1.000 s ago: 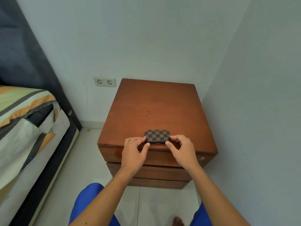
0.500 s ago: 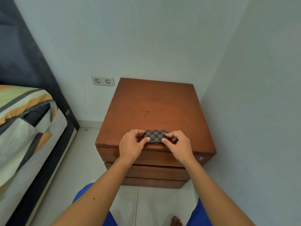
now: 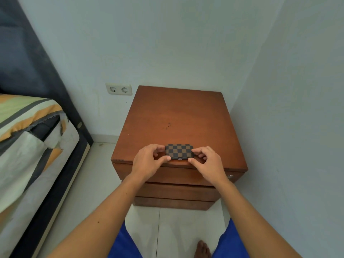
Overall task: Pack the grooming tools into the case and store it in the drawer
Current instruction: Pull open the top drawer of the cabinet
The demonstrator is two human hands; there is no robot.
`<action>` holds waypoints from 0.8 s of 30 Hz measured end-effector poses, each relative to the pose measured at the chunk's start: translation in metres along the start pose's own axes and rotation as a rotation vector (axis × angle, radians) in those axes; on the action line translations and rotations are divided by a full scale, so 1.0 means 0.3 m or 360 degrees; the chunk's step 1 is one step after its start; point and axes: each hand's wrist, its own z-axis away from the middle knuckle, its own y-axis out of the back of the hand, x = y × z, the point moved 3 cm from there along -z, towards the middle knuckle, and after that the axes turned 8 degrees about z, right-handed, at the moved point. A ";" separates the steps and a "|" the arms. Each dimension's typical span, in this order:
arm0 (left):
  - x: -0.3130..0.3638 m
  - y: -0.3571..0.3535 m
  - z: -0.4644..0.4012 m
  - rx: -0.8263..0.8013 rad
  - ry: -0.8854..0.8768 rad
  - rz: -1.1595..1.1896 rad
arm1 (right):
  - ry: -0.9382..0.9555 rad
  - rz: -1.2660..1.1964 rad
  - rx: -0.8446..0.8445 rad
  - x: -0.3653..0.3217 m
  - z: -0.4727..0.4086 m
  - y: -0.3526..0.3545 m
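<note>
White walls (image 3: 186, 43) meet in a corner, and a double socket (image 3: 118, 89) sits low on the back one. Along the left runs a bed (image 3: 28, 146) with a dark headboard (image 3: 28, 58) and striped bedding in orange, green, grey and cream. Pale floor tiles (image 3: 83, 192) lie below. Set into the corner stands a reddish-brown wooden nightstand (image 3: 178, 116) with three drawers stacked in its front; the top drawer (image 3: 178, 175) is closed and has a small metal lock (image 3: 230, 176) near its right end. The nightstand's top serves as the surface, with a few small dark specks near its middle.

Two bare forearms reach in from the bottom, above blue shorts (image 3: 122, 241) and a bare foot (image 3: 202, 249) on the tiles. The left hand (image 3: 149, 162) and the right hand (image 3: 206, 162) come at the case (image 3: 179, 151) from either side. The case is small, flat and rectangular, checked in brown and black, closed, and it lies on the surface close to the front edge, just above the top drawer. The left hand's fingers (image 3: 158, 148) are curled over the case's left end with the thumb pressed to its near edge, so they are clamped on it. The right hand's fingers (image 3: 200, 150) curl round the right end, thumb at the near right corner, gripping it likewise. A tiny pale clasp shows at the middle of the case's near edge.
</note>
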 end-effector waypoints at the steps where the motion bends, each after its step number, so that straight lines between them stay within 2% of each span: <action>1: -0.013 0.028 0.007 0.0000 -0.0036 -0.0074 | 0.0029 0.0053 -0.0002 0.015 0.013 0.020; 3: -0.057 0.102 0.021 0.0091 -0.0132 -0.0296 | 0.0011 0.0212 0.0042 0.067 0.040 0.074; 6: -0.166 0.211 0.054 0.0206 -0.0109 -0.0371 | -0.0247 0.0372 0.0141 0.184 0.083 0.162; 10: -0.314 0.263 0.093 0.0265 0.0304 -0.0179 | -0.0585 0.0307 0.0167 0.301 0.137 0.209; 13: -0.358 0.234 0.122 0.0196 0.0499 0.0210 | -0.0808 0.0016 0.0115 0.357 0.168 0.198; 15: -0.370 0.203 0.148 0.0178 0.0562 0.0362 | -0.0866 -0.0120 0.0057 0.376 0.187 0.179; 24: -0.374 0.173 0.229 0.0436 0.0609 0.0193 | -0.0880 -0.0148 0.0171 0.372 0.272 0.163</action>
